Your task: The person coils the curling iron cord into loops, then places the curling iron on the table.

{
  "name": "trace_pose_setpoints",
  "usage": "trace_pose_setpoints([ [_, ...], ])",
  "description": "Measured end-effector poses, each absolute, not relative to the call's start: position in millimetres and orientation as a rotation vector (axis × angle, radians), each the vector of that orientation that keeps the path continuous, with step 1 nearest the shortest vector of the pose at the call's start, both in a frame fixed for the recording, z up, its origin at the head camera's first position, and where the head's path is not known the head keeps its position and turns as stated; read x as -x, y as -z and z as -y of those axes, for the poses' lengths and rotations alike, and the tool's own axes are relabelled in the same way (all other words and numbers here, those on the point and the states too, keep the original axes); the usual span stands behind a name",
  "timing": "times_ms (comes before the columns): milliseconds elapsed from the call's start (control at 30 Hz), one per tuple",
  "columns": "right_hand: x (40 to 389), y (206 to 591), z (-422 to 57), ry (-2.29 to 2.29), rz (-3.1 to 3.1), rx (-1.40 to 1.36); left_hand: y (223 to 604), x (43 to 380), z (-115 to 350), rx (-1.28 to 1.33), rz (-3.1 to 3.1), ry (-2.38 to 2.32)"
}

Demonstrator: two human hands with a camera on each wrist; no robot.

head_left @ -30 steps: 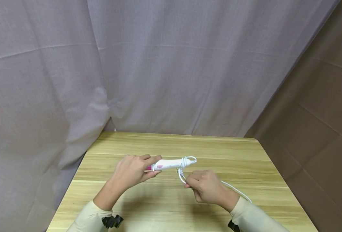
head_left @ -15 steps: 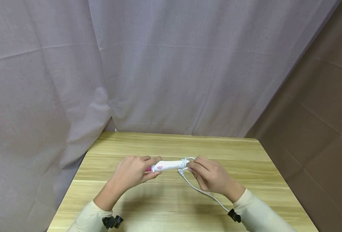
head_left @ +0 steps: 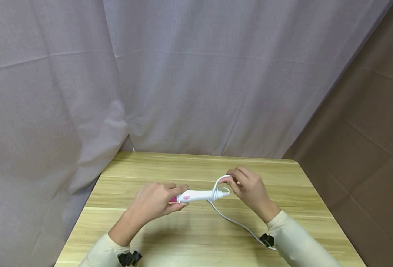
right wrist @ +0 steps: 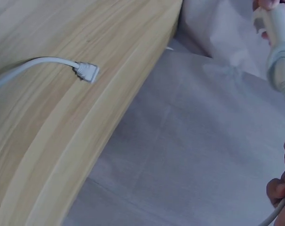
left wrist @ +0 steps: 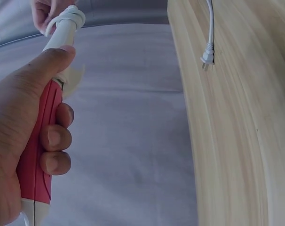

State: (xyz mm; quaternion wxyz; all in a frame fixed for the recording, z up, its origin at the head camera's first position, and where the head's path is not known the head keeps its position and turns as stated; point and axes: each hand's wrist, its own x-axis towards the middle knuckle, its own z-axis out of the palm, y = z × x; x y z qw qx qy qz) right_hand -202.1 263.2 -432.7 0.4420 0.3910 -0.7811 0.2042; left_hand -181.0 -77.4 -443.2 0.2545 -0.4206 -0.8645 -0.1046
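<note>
A white and pink hair straightener lies across my left hand's grip, held above the table. My left hand wraps its pink part, with the thumb along the white handle. White cord is wound round the far end of the handle. My right hand pinches a loop of that cord, raised above and to the right of the coils. In the left wrist view the two-pin plug lies on the wood, its cord running away from it. Only some right fingertips show in the right wrist view.
The light wooden table is bounded by a grey curtain at the back and left. A brown cloth hangs on the right. Loose cord runs toward the right sleeve.
My right hand has gone from below the handle to its end, then up and back, drawing out a cord loop. The coils look looser. My left hand keeps its hold, shifting only slightly.
</note>
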Motion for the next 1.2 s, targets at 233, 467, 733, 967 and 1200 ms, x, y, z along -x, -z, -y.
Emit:
trace_pose_setpoints([
  [233,211.8,438.1,-265.9,-0.549,2.017,-0.993,440.5,177.2,73.2,1.176,2.312,0.279],
  [467,216.1,447.1,-269.8,-0.551,2.1,-0.957,439.5,173.0,70.9,1.176,2.29,0.234],
  [733,216.8,451.3,-264.5,-0.595,2.125,-0.925,440.6,171.1,69.7,1.168,2.313,0.234],
  [967,216.7,457.6,-267.4,-0.563,2.187,-0.874,440.4,171.6,69.9,1.167,2.297,0.234],
  [1200,210.1,472.3,-271.7,-0.42,2.37,-0.876,438.2,171.8,70.7,1.168,2.296,0.227],
])
